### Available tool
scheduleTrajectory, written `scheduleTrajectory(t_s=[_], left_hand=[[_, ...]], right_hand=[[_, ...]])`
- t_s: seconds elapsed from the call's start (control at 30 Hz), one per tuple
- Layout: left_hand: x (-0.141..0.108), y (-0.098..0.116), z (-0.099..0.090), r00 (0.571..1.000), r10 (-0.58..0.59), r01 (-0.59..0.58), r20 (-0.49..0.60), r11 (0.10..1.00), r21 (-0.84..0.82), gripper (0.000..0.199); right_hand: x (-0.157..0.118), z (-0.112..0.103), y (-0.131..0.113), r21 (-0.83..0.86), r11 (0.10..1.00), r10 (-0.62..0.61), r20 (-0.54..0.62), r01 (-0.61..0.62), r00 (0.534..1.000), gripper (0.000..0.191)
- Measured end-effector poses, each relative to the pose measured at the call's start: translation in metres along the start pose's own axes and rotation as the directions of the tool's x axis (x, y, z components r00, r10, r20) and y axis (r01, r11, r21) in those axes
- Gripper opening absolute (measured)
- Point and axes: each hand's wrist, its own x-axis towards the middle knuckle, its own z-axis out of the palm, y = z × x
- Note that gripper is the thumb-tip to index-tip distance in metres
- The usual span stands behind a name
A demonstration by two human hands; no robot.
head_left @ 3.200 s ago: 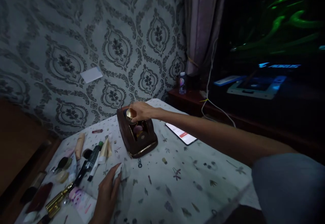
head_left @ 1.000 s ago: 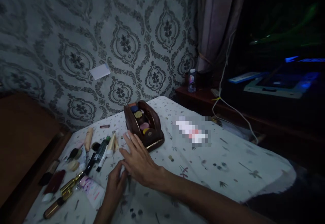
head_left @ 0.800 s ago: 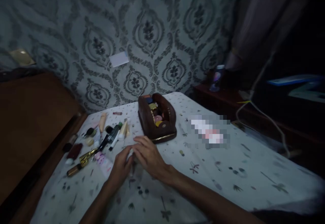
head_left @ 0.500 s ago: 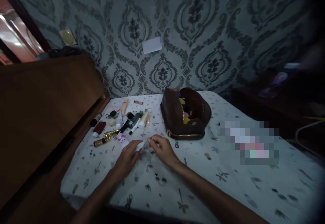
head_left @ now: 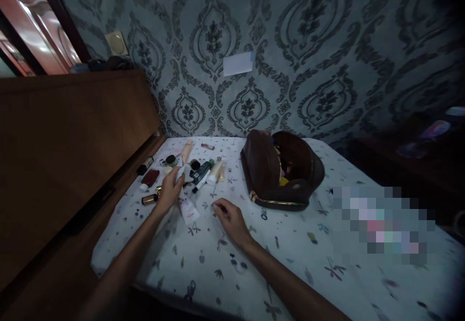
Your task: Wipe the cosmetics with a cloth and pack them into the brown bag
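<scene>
Two bare hands: both were above the patterned white cloth point(head_left: 203, 282); left hand point(head_left: 170, 190) left of centre in the frame, right hand point(head_left: 233, 223) just below centre.
Left fingers: closed around a crumpled white tissue point(head_left: 183, 172), beside the cosmetics.
Right fingers: curled loosely, tips pointing left; whether they gripped anything small could not be told.
Tissue: left of centre in the frame, partly hidden by the fingers.
Pink-and-white tube point(head_left: 189, 210): lay just right of the left hand, its upper end partly hidden.
Other tubes: dark green tube point(head_left: 201, 170) and cream tube point(head_left: 215, 171) lay side by side right of the tissue; peach tube point(head_left: 187, 151) lay above it.
Left edge of cluster: dark red item point(head_left: 150, 177) lay above a brown-and-gold tube point(head_left: 148, 199).
Brown bag point(head_left: 259, 168): stood right of centre, zip open, a yellow item point(head_left: 284, 181) visible inside.
Wall: white card point(head_left: 238, 64), upper centre.
Lower right: pixelated patch point(head_left: 385, 224), content unreadable.
</scene>
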Motion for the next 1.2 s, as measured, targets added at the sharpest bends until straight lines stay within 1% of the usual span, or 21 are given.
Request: scheduleTrajectory(t_s=[0.07, 0.13, 0.23, 0.33, 0.4, 0.47, 0.57, 0.63, 0.73, 0.83, 0.9, 0.97, 1.07, 1.13, 1.2], left_hand=[[0.011, -0.006, 0.012, 0.999, 0.019, -0.020, 0.027, 0.999, 0.037, 0.031], [0.017, -0.009, 0.026, 0.996, 0.044, -0.050, 0.072, 0.995, 0.083, 0.033], [0.016, -0.006, 0.045, 0.989, 0.063, -0.085, 0.135, 0.983, 0.160, 0.033], [0.013, -0.003, 0.056, 0.985, 0.067, -0.102, 0.162, 0.970, 0.222, 0.027], [0.016, -0.005, 0.057, 0.983, 0.068, -0.109, 0.170, 0.964, 0.241, 0.022], [0.025, -0.010, 0.055, 0.984, 0.063, -0.104, 0.168, 0.964, 0.246, 0.021], [0.049, -0.024, 0.051, 0.991, 0.029, -0.062, 0.134, 0.967, 0.249, 0.025], [0.066, -0.033, 0.053, 0.994, 0.001, -0.029, 0.112, 0.969, 0.247, 0.027], [0.083, -0.044, 0.063, 0.990, -0.018, -0.014, 0.143, 0.976, 0.217, 0.028], [0.089, -0.050, 0.077, 0.978, -0.039, 0.004, 0.203, 0.985, 0.170, 0.029], [0.090, -0.052, 0.082, 0.974, -0.060, 0.031, 0.218, 0.990, 0.137, 0.030], [0.092, -0.051, 0.082, 0.974, -0.081, 0.061, 0.210, 0.993, 0.101, 0.031], [0.090, -0.042, 0.073, 0.981, -0.101, 0.097, 0.166, 0.995, 0.030, 0.035], [0.081, -0.029, 0.064, 0.985, -0.097, 0.103, 0.143, 0.994, -0.035, 0.041], [0.062, -0.011, 0.058, 0.985, -0.076, 0.095, 0.157, 0.988, -0.118, 0.044]], right_hand=[[-0.001, -0.001, 0.000, -0.012, 1.000, -0.004, 0.005, 0.004, 1.000, 0.024], [-0.001, -0.001, 0.001, -0.013, 1.000, -0.006, 0.009, 0.006, 1.000, 0.023], [0.000, 0.000, 0.002, -0.007, 1.000, -0.008, 0.009, 0.009, 1.000, 0.022], [0.000, 0.001, 0.004, -0.011, 1.000, -0.004, 0.010, 0.004, 1.000, 0.020], [-0.001, 0.002, 0.006, -0.006, 1.000, 0.004, 0.011, -0.004, 1.000, 0.019], [-0.001, 0.002, 0.006, -0.002, 1.000, 0.012, 0.014, -0.012, 1.000, 0.018], [-0.002, 0.001, 0.007, -0.014, 1.000, 0.012, 0.019, -0.012, 1.000, 0.018], [-0.002, 0.001, 0.007, -0.025, 1.000, 0.002, 0.018, -0.002, 1.000, 0.017], [-0.002, 0.001, 0.009, -0.032, 0.999, -0.019, 0.005, 0.019, 1.000, 0.016], [-0.002, 0.002, 0.009, -0.023, 0.999, -0.029, -0.016, 0.029, 0.999, 0.015], [-0.003, 0.003, 0.009, -0.016, 1.000, -0.025, -0.022, 0.025, 0.999, 0.015], [-0.003, 0.002, 0.008, -0.012, 1.000, -0.011, -0.022, 0.011, 1.000, 0.015], [-0.003, 0.001, 0.006, 0.014, 1.000, 0.005, -0.018, -0.005, 1.000, 0.016], [-0.003, 0.000, 0.004, 0.057, 0.998, 0.004, -0.031, -0.002, 1.000, 0.017], [-0.003, 0.000, 0.002, 0.110, 0.994, 0.009, -0.076, 0.000, 0.997, 0.025]])
